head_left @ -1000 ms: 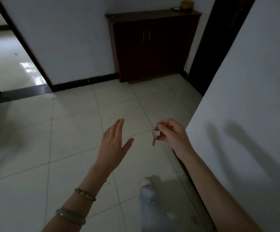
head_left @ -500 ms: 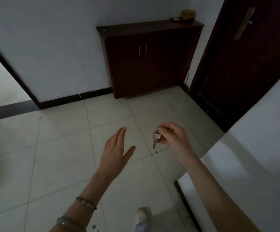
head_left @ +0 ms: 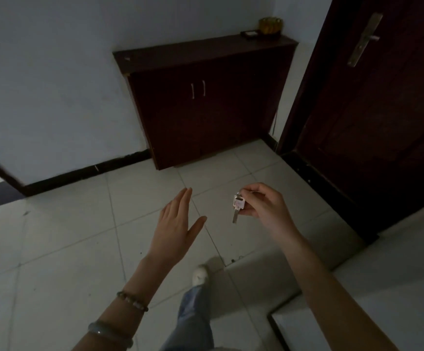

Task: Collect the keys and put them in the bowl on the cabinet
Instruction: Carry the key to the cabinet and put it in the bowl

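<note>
Scene dim overall, bluish cast. Cabinet [head_left: 205, 102] and door [head_left: 383, 110] nearly black, detail lost. Faint glint on door handle plate [head_left: 362, 39]. Soft shadow on floor tiles [head_left: 66, 236] near shoe [head_left: 200, 273]. Wide-angle bending at edges; slight softness at left edge.

We see a small silver key [head_left: 237, 206] hanging blade-down, pinched at its head, above the pale tiled floor, well short of the dark wooden cabinet [head_left: 205, 102]. A yellowish bowl [head_left: 270, 25] sits on the cabinet's far right corner.
</note>
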A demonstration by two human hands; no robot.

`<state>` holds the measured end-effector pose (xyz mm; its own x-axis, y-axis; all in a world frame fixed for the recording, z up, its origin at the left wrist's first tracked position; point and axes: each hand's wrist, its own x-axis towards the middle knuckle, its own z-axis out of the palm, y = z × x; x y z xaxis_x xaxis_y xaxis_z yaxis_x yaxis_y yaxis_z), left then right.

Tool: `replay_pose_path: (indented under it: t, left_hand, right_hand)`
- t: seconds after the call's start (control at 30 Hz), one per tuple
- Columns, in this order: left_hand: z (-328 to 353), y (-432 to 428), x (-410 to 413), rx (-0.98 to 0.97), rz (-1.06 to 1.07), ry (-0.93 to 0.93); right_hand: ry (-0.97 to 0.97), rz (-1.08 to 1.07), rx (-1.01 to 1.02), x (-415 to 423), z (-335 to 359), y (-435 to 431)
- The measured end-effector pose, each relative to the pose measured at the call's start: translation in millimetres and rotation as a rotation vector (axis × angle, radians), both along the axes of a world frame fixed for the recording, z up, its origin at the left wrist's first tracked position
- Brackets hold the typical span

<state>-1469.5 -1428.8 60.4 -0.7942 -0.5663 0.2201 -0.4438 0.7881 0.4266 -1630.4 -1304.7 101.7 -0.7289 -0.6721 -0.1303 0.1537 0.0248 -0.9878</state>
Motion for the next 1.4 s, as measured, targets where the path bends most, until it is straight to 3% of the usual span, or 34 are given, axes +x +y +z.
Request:
replay_pose_path:
  t: [0.3, 0.6, 0.97, 1.4]
  left_hand:
    - [17, -142, -136, -0.041, -0.191, -0.008]
    - [12, -224, -252, -0.009, -0.319, -0.006]
    - [-15, -308, -416, 0.023, -0.297, -0.016]
    - [2, -383, -637, 0.035, -0.324, -0.002]
  right_hand:
    - [-0.012, -0.141, -0.003, -113, 13, -123]
    - [-0.031, -0.232, 0.026, -216, 13, -191]
    - [-0.010, -0.230, 0.037, -376, -4, -270]
    - [0.036, -0.252, 0.064, -589, 7, -340]
